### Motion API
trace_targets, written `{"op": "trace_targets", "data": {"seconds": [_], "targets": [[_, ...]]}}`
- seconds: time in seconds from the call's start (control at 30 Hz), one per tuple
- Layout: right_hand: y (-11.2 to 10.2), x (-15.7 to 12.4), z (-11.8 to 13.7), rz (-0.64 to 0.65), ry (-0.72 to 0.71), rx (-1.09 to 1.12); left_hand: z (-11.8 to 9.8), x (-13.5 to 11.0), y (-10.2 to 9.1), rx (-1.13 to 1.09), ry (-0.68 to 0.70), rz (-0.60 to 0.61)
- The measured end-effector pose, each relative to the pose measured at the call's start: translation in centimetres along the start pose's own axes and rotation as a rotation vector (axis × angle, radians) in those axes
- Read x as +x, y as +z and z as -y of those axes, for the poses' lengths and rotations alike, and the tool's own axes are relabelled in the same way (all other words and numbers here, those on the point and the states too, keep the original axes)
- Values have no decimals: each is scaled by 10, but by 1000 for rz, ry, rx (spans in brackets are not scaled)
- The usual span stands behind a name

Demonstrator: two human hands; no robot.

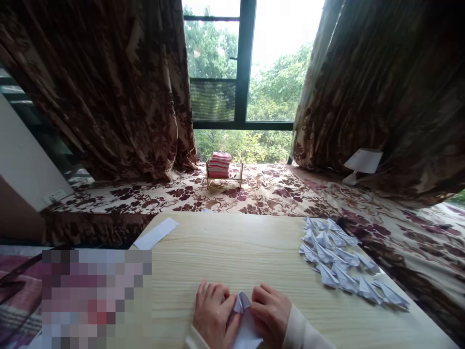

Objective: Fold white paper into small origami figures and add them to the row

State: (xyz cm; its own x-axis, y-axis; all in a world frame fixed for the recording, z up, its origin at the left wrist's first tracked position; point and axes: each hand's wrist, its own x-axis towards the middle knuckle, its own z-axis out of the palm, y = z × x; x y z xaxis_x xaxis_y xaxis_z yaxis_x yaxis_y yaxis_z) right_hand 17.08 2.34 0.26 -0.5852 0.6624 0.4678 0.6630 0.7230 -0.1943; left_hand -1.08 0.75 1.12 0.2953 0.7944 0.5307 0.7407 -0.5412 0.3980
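Both my hands rest at the near edge of a light wooden table (232,252), pressed together on a small piece of white paper (244,320) that is partly folded. My left hand (210,312) pinches the paper's left side with curled fingers. On the right side my right hand (271,312) does the same, its fingers bent over the fold. A folded point of the paper sticks up between my thumbs. Much of the sheet is hidden under my palms.
Several folded white paper pieces (343,264) lie spread on the table's right side. A white paper strip (156,233) hangs over the far left corner. Beyond the table, a patterned cloth platform holds a small wooden rack of red striped fabric (220,167). A blurred patch covers the left.
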Motion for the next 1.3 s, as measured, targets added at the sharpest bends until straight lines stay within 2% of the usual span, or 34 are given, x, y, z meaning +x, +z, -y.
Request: {"op": "trace_targets", "data": {"seconds": [0.2,0.47,0.73,0.93,1.07,1.3], "targets": [[-3,6,-1,52,37,-59,-5,11,6,71,-20,-85],[0,9,-4,97,46,-85,1,10,1,49,23,-31],[9,7,-4,34,45,-132,-1,16,1,118,39,-99],[-5,12,3,17,-20,-167,-6,13,-4,136,98,22],[-10,15,2,26,-43,-137,1,10,-3,66,98,25],[-3,18,-2,69,-7,-92,6,13,-2,-49,45,44]]}}
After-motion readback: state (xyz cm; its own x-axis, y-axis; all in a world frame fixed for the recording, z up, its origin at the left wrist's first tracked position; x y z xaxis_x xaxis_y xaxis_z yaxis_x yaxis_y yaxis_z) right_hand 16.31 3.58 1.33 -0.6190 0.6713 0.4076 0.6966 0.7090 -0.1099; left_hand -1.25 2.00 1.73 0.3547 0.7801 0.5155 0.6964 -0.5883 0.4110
